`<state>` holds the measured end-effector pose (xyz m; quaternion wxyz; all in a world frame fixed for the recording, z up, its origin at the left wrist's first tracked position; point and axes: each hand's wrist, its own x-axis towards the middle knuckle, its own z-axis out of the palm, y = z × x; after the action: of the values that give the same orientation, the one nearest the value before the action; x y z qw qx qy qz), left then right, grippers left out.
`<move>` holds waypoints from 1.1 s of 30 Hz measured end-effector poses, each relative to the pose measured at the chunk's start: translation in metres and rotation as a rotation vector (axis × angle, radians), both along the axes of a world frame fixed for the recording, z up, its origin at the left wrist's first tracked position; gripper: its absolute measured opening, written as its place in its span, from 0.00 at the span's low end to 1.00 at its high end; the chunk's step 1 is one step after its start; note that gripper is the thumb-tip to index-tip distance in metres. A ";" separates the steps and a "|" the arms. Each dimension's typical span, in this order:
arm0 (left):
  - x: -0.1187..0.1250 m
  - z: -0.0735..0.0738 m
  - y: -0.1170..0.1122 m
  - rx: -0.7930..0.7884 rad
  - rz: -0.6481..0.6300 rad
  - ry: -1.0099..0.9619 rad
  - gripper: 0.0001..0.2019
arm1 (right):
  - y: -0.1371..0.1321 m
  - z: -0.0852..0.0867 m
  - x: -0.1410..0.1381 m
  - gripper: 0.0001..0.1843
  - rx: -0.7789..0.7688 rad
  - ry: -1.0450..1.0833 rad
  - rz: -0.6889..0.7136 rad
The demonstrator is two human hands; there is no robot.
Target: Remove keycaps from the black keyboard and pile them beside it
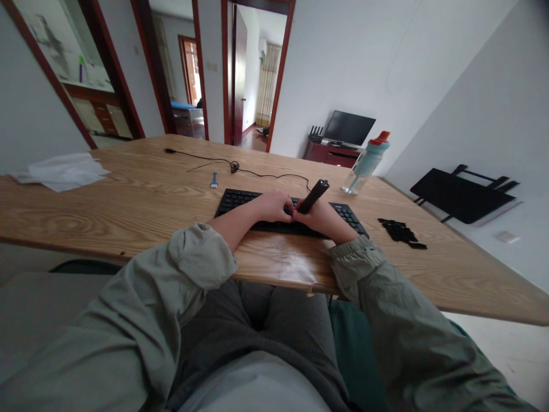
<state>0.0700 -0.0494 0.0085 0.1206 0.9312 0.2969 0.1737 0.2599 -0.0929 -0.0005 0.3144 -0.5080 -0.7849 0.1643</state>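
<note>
A black keyboard lies on the wooden table in front of me. My right hand rests over its middle, closed around a dark cylindrical tool that points up and away. My left hand lies beside it on the keys, fingers curled, its fingertips meeting the tool's lower end. What the left fingertips pinch is hidden. A pile of small black pieces, which look like keycaps, lies on the table to the right of the keyboard.
A clear water bottle with an orange cap stands behind the keyboard at right. A thin black cable and a small blue brush lie behind it. White crumpled cloth sits at far left. A black folding chair leans against the right wall.
</note>
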 end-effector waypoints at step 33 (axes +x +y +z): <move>-0.002 -0.004 0.007 -0.059 -0.020 -0.013 0.10 | 0.008 0.001 -0.004 0.07 -0.099 0.066 0.089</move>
<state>0.0676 -0.0427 0.0048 0.1517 0.9290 0.2918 0.1699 0.2561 -0.0845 0.0007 0.3071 -0.4820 -0.7867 0.2335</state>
